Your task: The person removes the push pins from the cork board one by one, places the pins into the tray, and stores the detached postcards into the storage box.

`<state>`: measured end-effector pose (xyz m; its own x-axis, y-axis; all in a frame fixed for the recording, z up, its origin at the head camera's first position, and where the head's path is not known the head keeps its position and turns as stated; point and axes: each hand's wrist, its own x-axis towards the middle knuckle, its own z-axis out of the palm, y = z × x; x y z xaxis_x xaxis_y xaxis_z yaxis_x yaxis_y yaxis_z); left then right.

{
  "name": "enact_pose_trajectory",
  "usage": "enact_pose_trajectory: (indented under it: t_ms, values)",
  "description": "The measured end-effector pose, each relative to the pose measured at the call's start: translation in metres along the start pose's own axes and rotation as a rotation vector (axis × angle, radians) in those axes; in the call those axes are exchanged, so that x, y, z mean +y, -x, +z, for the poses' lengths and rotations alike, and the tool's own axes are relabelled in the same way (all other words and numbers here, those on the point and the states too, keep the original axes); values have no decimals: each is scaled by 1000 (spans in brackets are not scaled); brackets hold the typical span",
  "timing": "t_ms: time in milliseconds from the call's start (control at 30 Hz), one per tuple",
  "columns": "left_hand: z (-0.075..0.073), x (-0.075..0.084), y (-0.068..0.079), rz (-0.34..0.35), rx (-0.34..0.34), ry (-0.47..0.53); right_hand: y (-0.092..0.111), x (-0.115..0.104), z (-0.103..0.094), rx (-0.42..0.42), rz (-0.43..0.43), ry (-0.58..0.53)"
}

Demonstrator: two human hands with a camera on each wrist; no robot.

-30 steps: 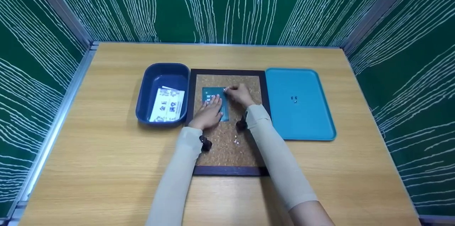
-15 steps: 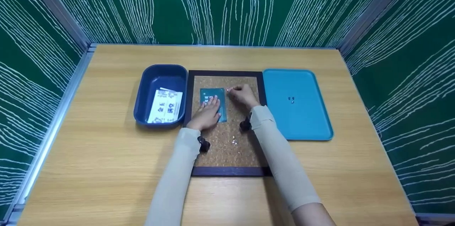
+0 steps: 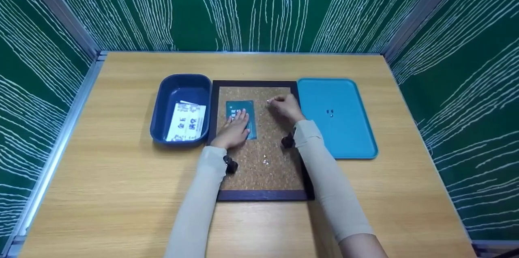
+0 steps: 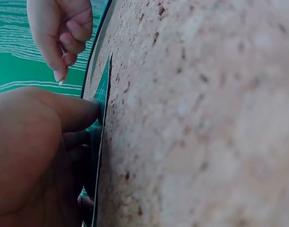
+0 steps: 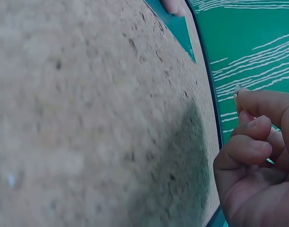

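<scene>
My left hand [image 3: 233, 131] rests with straight fingers on a green card [image 3: 249, 107] with white lettering, which lies on the upper left part of a dark-framed corkboard [image 3: 247, 173]. In the left wrist view the thumb [image 4: 80, 112] presses near the card's edge. To the card's right, my right hand [image 3: 287, 107] is above the cork and pinches a tiny clear pushpin [image 5: 237, 90] between thumb and index finger; the other fingers are curled in. Several small clear pins [image 3: 265, 160] lie on the lower cork.
A dark blue bin [image 3: 182, 83] at the left holds white printed cards [image 3: 187, 122]. A turquoise tray [image 3: 344, 140] on the right bears a few tiny pieces [image 3: 330, 112]. Green walls with white lines enclose the wooden table [image 3: 121, 193].
My right hand has moved right, away from the card's upper right corner, still pinching the pushpin. The left hand stays on the card. The head view has shifted slightly.
</scene>
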<state>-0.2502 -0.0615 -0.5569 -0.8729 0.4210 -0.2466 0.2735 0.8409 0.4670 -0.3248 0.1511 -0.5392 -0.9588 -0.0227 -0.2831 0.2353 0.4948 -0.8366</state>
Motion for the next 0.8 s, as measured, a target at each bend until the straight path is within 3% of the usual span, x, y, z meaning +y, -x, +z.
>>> enact_pose_trajectory:
  t_ms: [233,800]
  values:
    - [1,0,0,-5,5,6,1,5,-11,-16,-46,-36]
    - [0,1,0,-12,1,19,5,15,-40,31,-6,-68]
